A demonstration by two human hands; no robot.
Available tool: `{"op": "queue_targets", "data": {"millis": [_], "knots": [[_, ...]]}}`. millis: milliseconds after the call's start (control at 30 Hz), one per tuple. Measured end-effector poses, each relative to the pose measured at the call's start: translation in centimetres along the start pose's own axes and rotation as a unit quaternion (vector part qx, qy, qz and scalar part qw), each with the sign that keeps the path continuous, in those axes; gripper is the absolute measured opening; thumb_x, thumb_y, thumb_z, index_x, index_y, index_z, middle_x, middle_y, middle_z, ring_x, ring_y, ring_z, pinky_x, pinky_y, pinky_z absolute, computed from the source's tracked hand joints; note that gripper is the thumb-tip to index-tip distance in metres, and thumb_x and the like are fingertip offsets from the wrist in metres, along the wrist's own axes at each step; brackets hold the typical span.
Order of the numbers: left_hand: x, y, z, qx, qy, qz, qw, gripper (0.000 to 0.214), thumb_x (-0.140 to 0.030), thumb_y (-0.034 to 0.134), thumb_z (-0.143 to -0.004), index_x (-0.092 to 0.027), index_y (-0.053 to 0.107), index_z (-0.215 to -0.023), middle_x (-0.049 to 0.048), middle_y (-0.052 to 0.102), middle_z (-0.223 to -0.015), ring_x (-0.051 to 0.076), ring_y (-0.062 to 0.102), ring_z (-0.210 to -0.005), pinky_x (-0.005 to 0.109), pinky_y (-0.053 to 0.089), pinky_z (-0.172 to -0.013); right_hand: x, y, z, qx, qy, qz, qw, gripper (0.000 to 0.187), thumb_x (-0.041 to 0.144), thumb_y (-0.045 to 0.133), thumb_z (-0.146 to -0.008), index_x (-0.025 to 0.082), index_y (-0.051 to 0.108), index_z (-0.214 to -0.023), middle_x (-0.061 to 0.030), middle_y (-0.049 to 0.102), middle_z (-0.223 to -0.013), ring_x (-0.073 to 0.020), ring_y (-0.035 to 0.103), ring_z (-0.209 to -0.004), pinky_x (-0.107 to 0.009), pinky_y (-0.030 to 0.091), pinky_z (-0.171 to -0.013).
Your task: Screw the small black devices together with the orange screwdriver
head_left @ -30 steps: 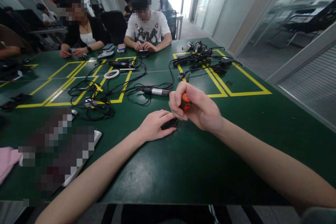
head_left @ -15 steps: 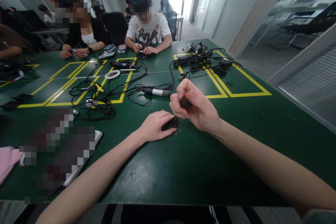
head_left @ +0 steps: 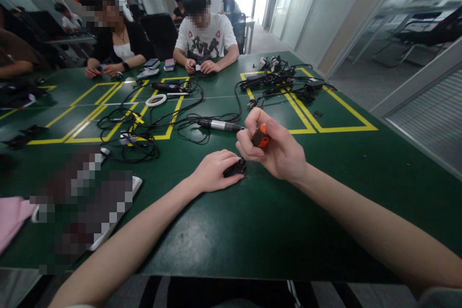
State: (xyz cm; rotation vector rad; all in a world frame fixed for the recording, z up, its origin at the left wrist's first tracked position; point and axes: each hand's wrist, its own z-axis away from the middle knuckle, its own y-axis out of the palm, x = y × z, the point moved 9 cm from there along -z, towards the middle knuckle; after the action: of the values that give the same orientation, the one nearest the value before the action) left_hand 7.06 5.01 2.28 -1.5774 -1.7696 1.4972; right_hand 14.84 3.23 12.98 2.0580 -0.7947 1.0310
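My right hand (head_left: 272, 147) is closed round the black and orange handle of a screwdriver (head_left: 262, 136), raised a little over the table. The shaft cannot be made out behind my fingers. My left hand (head_left: 216, 171) rests on the green table, thumb and fingers wrapped around a small black plastic part (head_left: 236, 168). The part has a round, raised end that shows between thumb and fingertips; my palm covers the rest. My right hand is just above and to the right of it.
Beyond my hands lies a silver and black cylindrical tool (head_left: 222, 126) with a cable. Tangled black cables (head_left: 140, 147) are at left, and more cables and plugs (head_left: 277, 77) at the back right. A white tape ring (head_left: 156, 100) lies among them. People sit across the table.
The screwdriver handle has turned in my right hand, so more of its orange end shows. My left hand keeps its hold on the black part. The view has shifted slightly.
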Motion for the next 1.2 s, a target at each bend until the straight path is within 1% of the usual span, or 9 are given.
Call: {"op": "queue_targets", "data": {"millis": [133, 267, 400, 567, 700, 833, 1033, 1133, 1200], "knots": [[0.15, 0.12, 0.01, 0.0, 0.0, -0.001, 1.0, 0.034, -0.047, 0.064, -0.102, -0.019, 0.074, -0.118, 0.0138, 0.078, -0.118, 0.028, 0.075, -0.109, 0.043, 0.062, -0.097, 0.37, -0.07, -0.36, -0.008, -0.008, 0.017, 1.0, 0.044, 0.059, 0.059, -0.103, 0.022, 0.055, -0.08, 0.0056, 0.047, -0.059, -0.0101, 0.036, -0.048, -0.025, 0.03, -0.048], [0.13, 0.16, -0.03, 0.004, -0.003, 0.0, 1.0, 0.035, -0.048, 0.063, -0.102, -0.02, 0.074, -0.12, 0.0135, 0.076, -0.121, 0.027, 0.073, -0.111, 0.043, 0.061, -0.1, 0.09, -0.25, -0.5, -0.02, 0.026, 0.025, 0.999, 0.061, 0.071, 0.051, -0.102, 0.021, 0.053, -0.068, 0.0058, 0.036, -0.054, -0.01, 0.03, -0.047, -0.026, 0.026, -0.046], [-0.14, 0.06, -0.15, 0.006, 0.003, -0.008, 1.0, 0.036, -0.049, 0.061, -0.103, -0.017, 0.074, -0.112, 0.0148, 0.077, -0.116, 0.028, 0.073, -0.105, 0.041, 0.062, -0.092, 0.18, -0.29, -0.11, -0.015, 0.021, 0.002, 1.0, 0.055, 0.074, 0.051, -0.1, 0.024, 0.052, -0.079, 0.0092, 0.032, -0.052, -0.0099, 0.023, -0.045, -0.025, 0.023, -0.047], [-0.01, 0.17, -0.2, 0.007, -0.001, 0.0, 1.0, 0.035, -0.048, 0.062, -0.102, -0.018, 0.074, -0.117, 0.0141, 0.076, -0.12, 0.028, 0.073, -0.109, 0.042, 0.061, -0.096, 0.23, -0.31, 0.05, -0.007, 0.005, 0.004, 1.0, 0.038, 0.058, 0.063, -0.1, 0.025, 0.048, -0.087, 0.0095, 0.041, -0.056, -0.01, 0.027, -0.047, -0.024, 0.026, -0.048], [0.18, 0.31, -0.14, 0.006, -0.006, 0.004, 1.0, 0.034, -0.048, 0.064, -0.102, -0.019, 0.075, -0.116, 0.013, 0.077, -0.119, 0.027, 0.074, -0.108, 0.042, 0.062, -0.096, 0.19, -0.17, -0.34, -0.01, 0.009, 0.036, 0.999, 0.049, 0.065, 0.059, -0.101, 0.022, 0.055, -0.078, 0.0043, 0.049, -0.06, -0.0109, 0.039, -0.048, -0.027, 0.032, -0.048], [0.19, 0.26, -0.1, 0.003, -0.005, 0.003, 1.0, 0.035, -0.048, 0.064, -0.101, -0.02, 0.075, -0.12, 0.0129, 0.077, -0.122, 0.028, 0.074, -0.111, 0.042, 0.062, -0.099, -0.03, -0.02, -0.32, -0.015, 0.03, 0.042, 0.999, 0.06, 0.073, 0.051, -0.101, 0.022, 0.055, -0.071, 0.0057, 0.037, -0.055, -0.0111, 0.031, -0.048, -0.028, 0.027, -0.048], [0.14, 0.17, -0.08, 0.002, -0.003, 0.001, 1.0, 0.037, -0.05, 0.062, -0.102, -0.019, 0.075, -0.12, 0.0131, 0.077, -0.122, 0.028, 0.074, -0.111, 0.043, 0.062, -0.098, 0.05, 0.19, 0.19, 0.005, 0.006, 0.003, 1.0, 0.041, 0.064, 0.059, -0.101, 0.025, 0.051, -0.089, 0.0098, 0.037, -0.056, -0.0106, 0.025, -0.048, -0.025, 0.025, -0.049], [0.25, 0.27, -0.09, 0.008, -0.009, 0.005, 1.0, 0.035, -0.049, 0.064, -0.102, -0.021, 0.075, -0.12, 0.0125, 0.077, -0.122, 0.028, 0.073, -0.113, 0.042, 0.062, -0.1, 0.27, -0.04, -0.01, -0.002, -0.009, 0.009, 1.0, 0.035, 0.054, 0.06, -0.104, 0.024, 0.053, -0.088, 0.0081, 0.043, -0.058, -0.0109, 0.032, -0.049, -0.025, 0.028, -0.05], [0.28, 0.3, -0.11, 0.01, -0.01, 0.005, 1.0, 0.033, -0.048, 0.065, -0.101, -0.022, 0.075, -0.118, 0.0123, 0.077, -0.121, 0.027, 0.074, -0.113, 0.041, 0.062, -0.099, 0.52, -0.25, -0.27, -0.014, -0.015, 0.021, 1.0, 0.041, 0.057, 0.057, -0.105, 0.023, 0.056, -0.082, 0.0052, 0.047, -0.06, -0.0113, 0.037, -0.05, -0.026, 0.031, -0.051]]}}
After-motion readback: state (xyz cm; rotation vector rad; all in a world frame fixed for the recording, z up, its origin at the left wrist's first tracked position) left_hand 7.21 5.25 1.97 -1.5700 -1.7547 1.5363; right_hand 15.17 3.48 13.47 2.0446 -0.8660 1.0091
